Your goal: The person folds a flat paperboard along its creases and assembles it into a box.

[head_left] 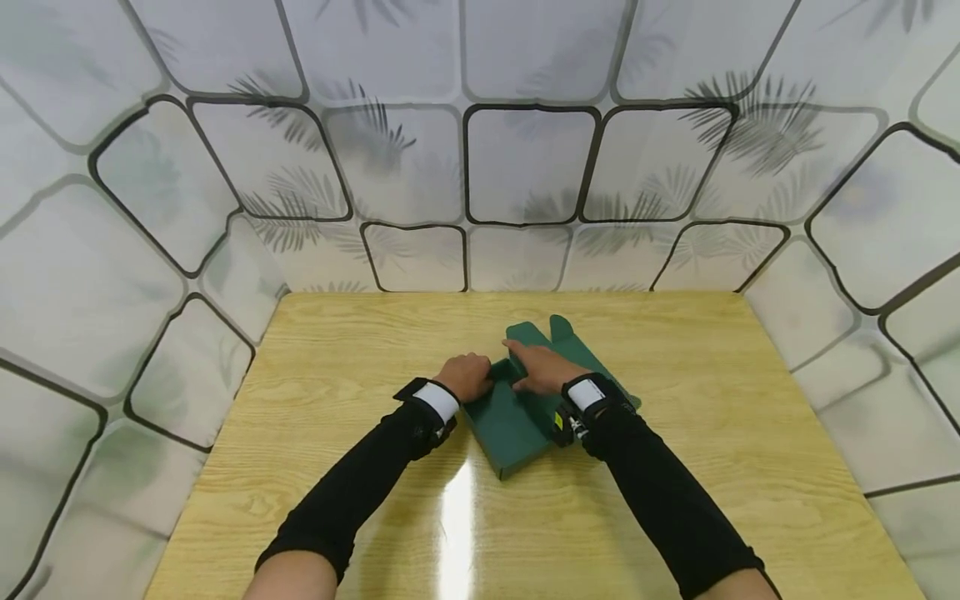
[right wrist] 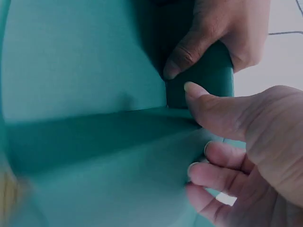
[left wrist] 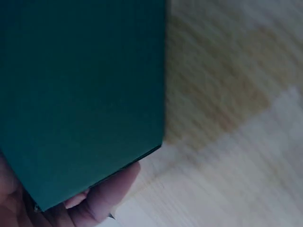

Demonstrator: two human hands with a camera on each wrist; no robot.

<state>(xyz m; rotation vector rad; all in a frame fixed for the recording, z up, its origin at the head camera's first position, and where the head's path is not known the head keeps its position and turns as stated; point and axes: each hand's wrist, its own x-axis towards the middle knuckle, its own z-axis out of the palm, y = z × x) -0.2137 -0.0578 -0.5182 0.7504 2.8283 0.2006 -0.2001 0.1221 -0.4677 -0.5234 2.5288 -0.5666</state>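
Note:
A green cardboard box (head_left: 510,429) lies turned at an angle on the table, its lid (head_left: 588,360) folded out to the right with rounded tabs at the far end. At the far left corner my left hand (head_left: 467,377) grips the box wall, thumb inside and fingers outside. My right hand (head_left: 546,368) pinches the cardboard near the same end; the right wrist view shows its thumb by the inner corner and its other fingers curled below. Seen in the left wrist view, the box's outer face (left wrist: 90,94) covers part of the left hand (left wrist: 94,201).
The box stands on a light wood-grain table (head_left: 352,333). Behind the table and at both sides hangs a pale curtain (head_left: 532,167) patterned with dark outlines and leaves. Glare (head_left: 457,533) shines on the near part of the tabletop.

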